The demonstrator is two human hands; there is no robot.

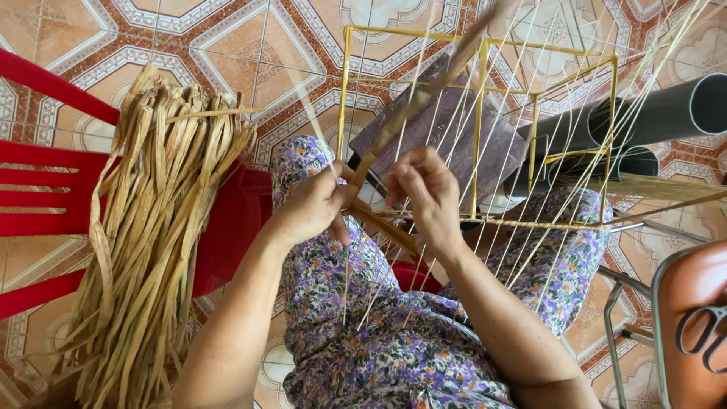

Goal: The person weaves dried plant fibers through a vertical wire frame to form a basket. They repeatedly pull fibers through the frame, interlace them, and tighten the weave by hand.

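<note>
Yellow wire frame point(478, 129), light and stiff, resting on the lap over the tiled floor point(227, 53), strung with thin, pliable, easily kinked straw strands point(424, 250); left hand point(314, 204) and right hand point(424, 189) both pinch strands near the frame's lower rail, the best hold.

A patterned tile floor point(227, 45) in orange, red and white carries everything here. At nine o'clock a red plastic chair point(45, 189) stands on it, bearing a bundle of dried straw strips point(151, 250). At two o'clock grey pipes point(666, 113) lie on the tiles, and at four o'clock stands a metal-framed stool point(628, 318).
</note>
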